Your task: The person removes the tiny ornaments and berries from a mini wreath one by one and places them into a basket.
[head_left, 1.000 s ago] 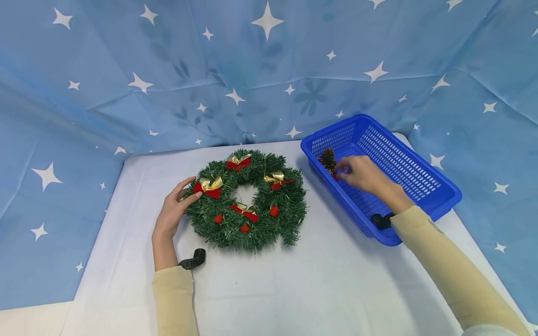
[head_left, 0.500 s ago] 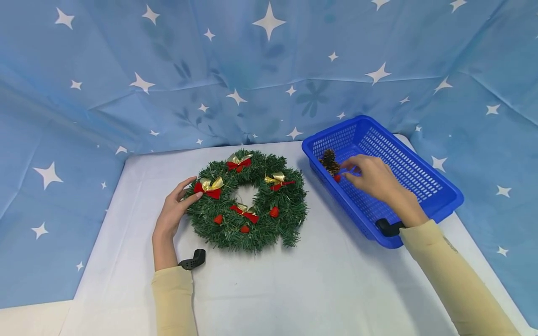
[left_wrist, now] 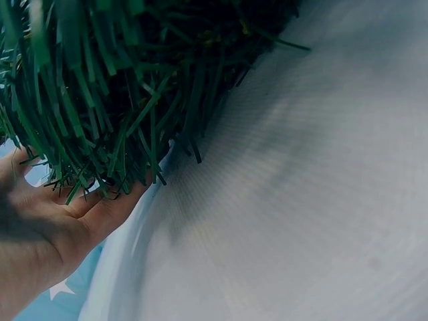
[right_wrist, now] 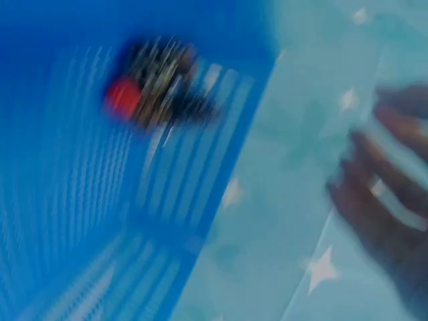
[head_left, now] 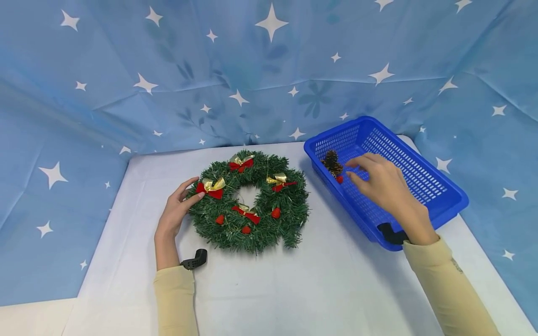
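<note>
Pressure should be staying light where my left hand (head_left: 173, 212) is gripping the left edge of the round green artificial wreath (head_left: 266, 201). My right hand (head_left: 386, 186), fingers parted and seemingly empty, is hovering over the blue slotted plastic basket (head_left: 420, 170) at right, now farther from the brown pinecones (head_left: 332, 162) and round red berry (head_left: 339, 179).

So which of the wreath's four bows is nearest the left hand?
The leftmost bow: the thumb of the left hand is at its red edge; the other three sit farther right.
</note>
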